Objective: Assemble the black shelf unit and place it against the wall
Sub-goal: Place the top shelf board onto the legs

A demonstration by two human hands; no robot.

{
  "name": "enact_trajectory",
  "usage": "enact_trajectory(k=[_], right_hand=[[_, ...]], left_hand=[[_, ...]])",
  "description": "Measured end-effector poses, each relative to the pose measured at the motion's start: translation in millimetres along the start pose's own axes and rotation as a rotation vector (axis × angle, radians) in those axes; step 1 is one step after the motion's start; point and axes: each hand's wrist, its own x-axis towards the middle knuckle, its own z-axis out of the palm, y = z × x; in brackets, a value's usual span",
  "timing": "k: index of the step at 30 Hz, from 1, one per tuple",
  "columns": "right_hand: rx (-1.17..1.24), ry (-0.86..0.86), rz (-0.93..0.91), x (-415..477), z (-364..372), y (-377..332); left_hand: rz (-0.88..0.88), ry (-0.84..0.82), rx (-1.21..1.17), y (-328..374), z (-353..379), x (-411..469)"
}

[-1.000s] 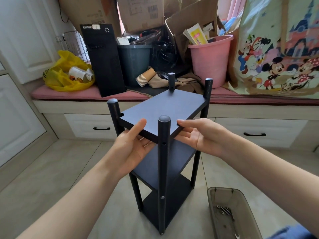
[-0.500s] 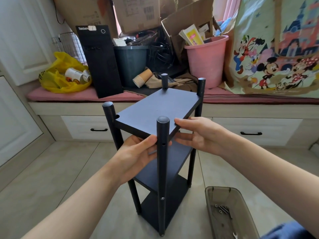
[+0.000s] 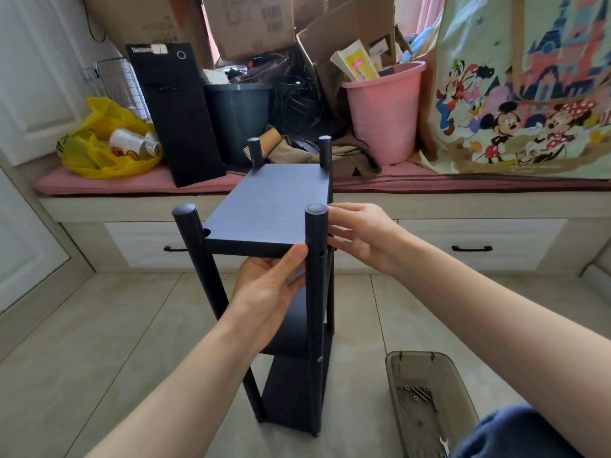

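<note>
Head view: the black shelf unit (image 3: 274, 209) stands upright on the tiled floor. The left hand (image 3: 271, 289) pinches the top board's front edge, thumb against the near-right post (image 3: 315, 292). The right hand (image 3: 360, 234), fingers loosely spread, touches that post's right side.

The shelf unit (image 3: 274, 206) stands on the floor (image 3: 99, 342). Behind it runs the window bench (image 3: 429, 183), carrying a bucket (image 3: 383, 110). Right of the unit, a tray (image 3: 426, 375) holds screws (image 3: 417, 393).
</note>
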Motion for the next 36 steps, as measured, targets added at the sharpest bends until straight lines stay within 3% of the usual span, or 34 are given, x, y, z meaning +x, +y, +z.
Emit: enact_trajectory(k=[7, 15, 19, 21, 24, 31, 32, 33, 34, 35, 36], right_hand=[[-0.023, 0.089, 0.087, -1, -32, 12], [-0.490, -0.032, 0.384, -6, -102, 52], [-0.578, 0.052, 0.499, -13, -131, 117], [-0.606, 0.105, 0.644, -23, -140, 164], [-0.788, 0.070, 0.806, -38, -142, 227], [-0.970, 0.070, 0.874, -55, -108, 288], [-1.033, 0.027, 0.822, -58, -102, 287], [-1.233, -0.152, 0.810, -63, -94, 286], [-1.631, -0.472, 0.675, -67, -91, 288], [-1.872, -0.668, 0.529, -69, -91, 290], [-1.863, -0.614, 0.505, -70, -88, 295]], left_hand=[[0.001, 0.010, 0.008, -1, 3, 1], [0.019, -0.036, 0.031, -3, -4, 4], [0.030, -0.064, 0.048, -4, -7, 6], [0.027, -0.059, 0.051, -6, -7, 6], [0.037, -0.055, 0.059, -7, -7, 7], [0.032, -0.084, 0.075, -7, -10, 7], [0.030, -0.087, 0.073, -8, -10, 7], [0.027, -0.092, 0.070, -8, -11, 7], [0.024, -0.098, 0.065, -8, -11, 7], [0.022, -0.103, 0.063, -9, -12, 7], [0.021, -0.108, 0.065, -8, -12, 7]])
